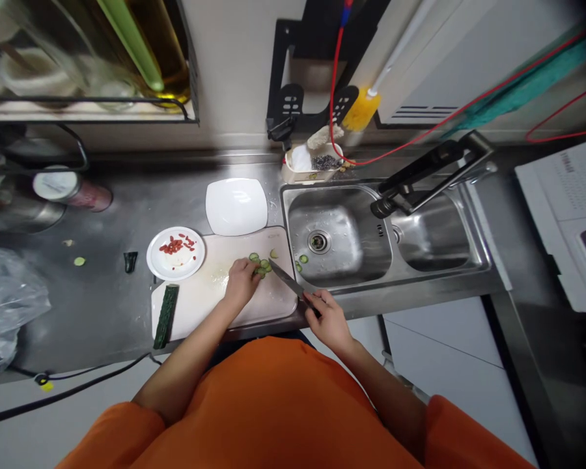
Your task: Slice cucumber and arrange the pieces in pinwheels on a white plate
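My right hand (pixel 329 319) is closed round the handle of a kitchen knife (pixel 288 280). Its blade points up and left over the cutting board (pixel 215 254), with the tip beside several cucumber slices (pixel 260 263). My left hand (pixel 243 283) has its fingers curled on cucumber at these slices; my fingers hide part of it. One thin slice (pixel 274 253) lies apart, above the blade. An uncut length of dark green cucumber (pixel 166 316) rests at the board's left end.
A white plate with chopped red pieces (pixel 174 246) overlaps the board's upper left corner. Behind the board sits a white square plate (pixel 237 206). Several slices (pixel 301 260) lie at the rim of the sink (pixel 342 238). A cucumber end (pixel 129 262) is on the left counter.
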`<state>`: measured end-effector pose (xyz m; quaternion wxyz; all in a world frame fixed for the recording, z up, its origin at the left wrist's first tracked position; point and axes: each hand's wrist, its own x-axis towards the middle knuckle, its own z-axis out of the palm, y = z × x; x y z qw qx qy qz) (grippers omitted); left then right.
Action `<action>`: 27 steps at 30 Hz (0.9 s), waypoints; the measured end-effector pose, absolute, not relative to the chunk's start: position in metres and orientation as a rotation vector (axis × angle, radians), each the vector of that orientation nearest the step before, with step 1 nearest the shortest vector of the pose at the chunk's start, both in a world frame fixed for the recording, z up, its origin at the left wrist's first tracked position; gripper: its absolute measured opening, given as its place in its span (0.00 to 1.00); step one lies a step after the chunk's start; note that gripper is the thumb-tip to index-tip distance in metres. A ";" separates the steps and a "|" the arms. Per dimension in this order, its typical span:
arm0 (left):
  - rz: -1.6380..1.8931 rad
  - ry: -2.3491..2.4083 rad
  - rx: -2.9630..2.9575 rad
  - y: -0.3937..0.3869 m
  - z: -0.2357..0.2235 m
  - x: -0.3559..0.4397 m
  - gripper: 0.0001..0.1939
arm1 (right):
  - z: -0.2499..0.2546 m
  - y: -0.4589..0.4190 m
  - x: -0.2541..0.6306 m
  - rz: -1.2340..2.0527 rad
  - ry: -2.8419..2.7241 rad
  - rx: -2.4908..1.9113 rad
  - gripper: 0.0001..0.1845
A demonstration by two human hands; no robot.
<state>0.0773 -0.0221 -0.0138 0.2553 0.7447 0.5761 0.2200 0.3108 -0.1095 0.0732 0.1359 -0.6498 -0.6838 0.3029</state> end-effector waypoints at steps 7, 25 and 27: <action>0.535 1.558 1.864 -0.021 -0.003 0.083 0.03 | 0.074 -0.103 0.304 0.896 -1.926 -1.888 0.21; 0.488 1.789 1.340 -0.036 0.018 0.013 0.08 | 0.070 -0.073 0.236 1.169 -2.374 -1.901 0.16; 0.488 1.822 1.396 -0.035 0.018 0.013 0.07 | 0.068 -0.071 0.229 1.187 -2.419 -1.924 0.16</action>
